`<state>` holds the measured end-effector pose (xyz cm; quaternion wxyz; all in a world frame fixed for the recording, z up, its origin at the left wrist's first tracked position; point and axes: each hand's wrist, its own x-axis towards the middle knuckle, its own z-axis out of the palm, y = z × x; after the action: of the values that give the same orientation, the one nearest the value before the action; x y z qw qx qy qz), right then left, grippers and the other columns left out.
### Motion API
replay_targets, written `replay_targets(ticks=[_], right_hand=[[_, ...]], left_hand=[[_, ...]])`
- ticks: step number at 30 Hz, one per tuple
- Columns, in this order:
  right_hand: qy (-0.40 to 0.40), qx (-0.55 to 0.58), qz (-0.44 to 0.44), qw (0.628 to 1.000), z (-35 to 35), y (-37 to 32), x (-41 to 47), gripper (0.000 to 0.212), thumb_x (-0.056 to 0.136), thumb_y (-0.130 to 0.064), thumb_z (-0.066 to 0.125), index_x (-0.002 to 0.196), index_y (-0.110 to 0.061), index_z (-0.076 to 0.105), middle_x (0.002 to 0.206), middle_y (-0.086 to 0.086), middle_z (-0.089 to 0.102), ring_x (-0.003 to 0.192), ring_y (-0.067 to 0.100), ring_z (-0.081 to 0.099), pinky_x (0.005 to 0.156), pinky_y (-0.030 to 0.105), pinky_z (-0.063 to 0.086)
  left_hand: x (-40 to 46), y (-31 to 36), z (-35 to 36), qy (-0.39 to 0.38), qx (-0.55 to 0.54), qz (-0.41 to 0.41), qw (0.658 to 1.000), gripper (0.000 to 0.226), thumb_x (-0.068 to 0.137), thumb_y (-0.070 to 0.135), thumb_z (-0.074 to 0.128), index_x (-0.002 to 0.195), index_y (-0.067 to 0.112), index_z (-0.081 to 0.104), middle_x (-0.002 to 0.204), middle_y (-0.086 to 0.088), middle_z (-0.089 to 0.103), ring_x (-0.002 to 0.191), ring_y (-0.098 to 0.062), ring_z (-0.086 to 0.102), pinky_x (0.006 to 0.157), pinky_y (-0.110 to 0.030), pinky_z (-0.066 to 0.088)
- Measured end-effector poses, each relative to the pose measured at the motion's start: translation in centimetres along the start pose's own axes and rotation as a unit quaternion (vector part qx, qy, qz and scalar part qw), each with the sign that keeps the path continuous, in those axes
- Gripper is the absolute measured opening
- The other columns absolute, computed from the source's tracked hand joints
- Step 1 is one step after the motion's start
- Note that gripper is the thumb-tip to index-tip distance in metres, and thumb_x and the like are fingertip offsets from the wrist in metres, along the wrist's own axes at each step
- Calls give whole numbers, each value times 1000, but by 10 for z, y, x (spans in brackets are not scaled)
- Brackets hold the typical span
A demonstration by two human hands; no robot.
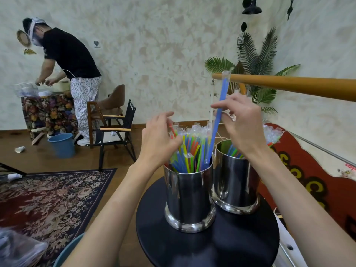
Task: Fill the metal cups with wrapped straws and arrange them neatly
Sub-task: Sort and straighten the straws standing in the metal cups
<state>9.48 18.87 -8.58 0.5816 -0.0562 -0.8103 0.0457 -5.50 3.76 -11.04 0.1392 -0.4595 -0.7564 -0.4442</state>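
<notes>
On the round black table (227, 245), two metal cups are standing side by side, nearly touching. Above the nearer cup (189, 197), packed with wrapped coloured straws (187, 151), the right hand (241, 122) is pinching a blue wrapped straw (218, 116), its lower end sitting inside that cup. The left hand (158, 139) is resting loosely curled fingers against the straw tops, gripping nothing. The farther cup (234, 178) is holding fewer straws.

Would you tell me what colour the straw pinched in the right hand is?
Blue; the straw in the right hand shows best in the head view.
</notes>
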Motion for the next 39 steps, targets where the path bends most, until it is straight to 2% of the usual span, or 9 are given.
replay_targets(ticks=[4,9,12,16,20,25,28,32,39], right_hand=[[69,-1,-6,998,-7,3,7,19,90,-2,72,108,-4,76,97,12,70,78,16,62,76,35,56],[68,85,62,992,-6,-7,6,16,94,-10,68,107,-5,77,91,5,77,73,12,71,73,38,58],[22,187,144,972,3,-17,5,19,93,-24,72,82,-9,78,69,-21,67,58,-3,58,61,26,47],[-65,225,182,955,11,-24,2,29,90,-28,75,62,-20,68,51,-19,51,51,0,44,55,13,31],[-212,164,209,940,20,-32,-9,34,86,-38,76,60,-19,66,53,-8,52,50,2,41,51,21,32],[-355,33,175,918,33,-39,-23,42,85,-40,78,55,-20,55,55,-3,54,58,12,50,59,33,39],[-395,38,170,902,33,-42,-26,34,82,-39,81,62,-18,63,61,-2,59,63,16,56,66,35,47],[-381,102,211,895,11,-30,-18,15,78,-33,86,84,-22,77,68,-7,73,59,0,66,55,12,46],[-291,53,290,910,-10,-2,-18,19,86,-23,80,90,-19,62,68,0,72,53,18,69,40,25,50]], left_hand=[[1,1,-4,-29,-6,45,999,67,83,11,73,144,22,49,115,5,59,109,-17,58,100,-49,47],[2,1,-6,-63,52,49,995,17,96,29,62,106,28,76,113,6,63,108,-17,59,102,-50,42],[4,0,-6,-67,72,34,995,32,103,37,50,96,25,79,112,7,64,109,-16,58,102,-50,41],[4,3,-7,-43,64,35,996,36,105,40,47,96,26,78,106,7,65,105,-18,58,101,-50,40],[5,4,-7,5,5,51,999,26,104,32,51,112,20,73,102,8,66,99,-13,62,97,-48,47],[1,12,-5,23,-205,67,976,49,98,32,66,143,25,51,106,10,71,94,-4,67,84,-19,53],[0,15,-1,55,-148,91,983,51,92,25,72,139,23,53,88,8,70,74,-5,64,81,-35,56],[1,10,-3,65,-81,82,991,51,91,22,71,137,23,51,84,7,68,67,-7,61,77,-47,55],[0,7,-7,31,23,67,997,53,85,33,78,132,22,55,100,8,63,88,-12,60,89,-46,54]])
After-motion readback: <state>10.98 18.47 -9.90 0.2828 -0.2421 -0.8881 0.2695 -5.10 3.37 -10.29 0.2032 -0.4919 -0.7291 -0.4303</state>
